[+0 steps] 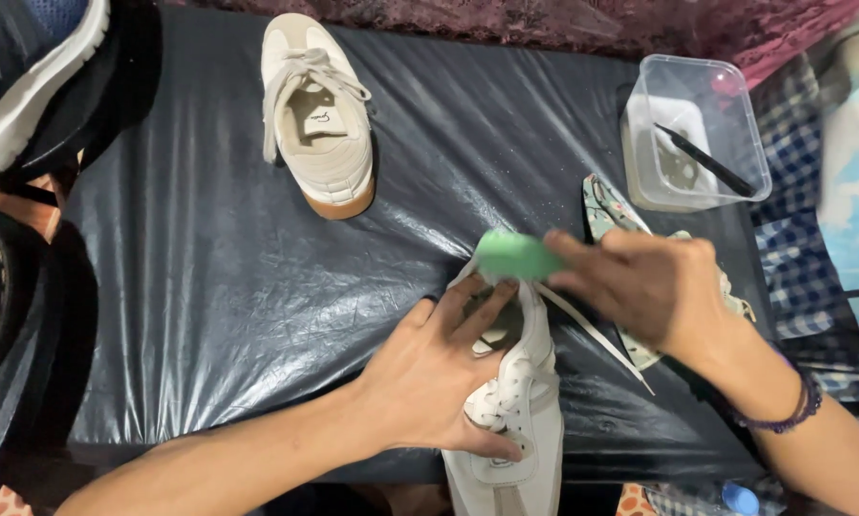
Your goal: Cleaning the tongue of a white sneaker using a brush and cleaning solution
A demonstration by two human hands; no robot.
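A broad bare stretch of the black plastic sheet (219, 268) is left open across the centre-left of the frame, where passage is unhindered. The upper middle is taken up by a beige sneaker (316, 115). At the upper right, room is blocked by a clear plastic container (697, 134) with a dark brush (706, 161) lying in it. The lower centre is filled by the white sneaker (511, 411), the left hand (439, 373) and the right hand (640, 282) with a green sponge (515, 255). A patterned cloth (611, 212) narrows the gap to the container.
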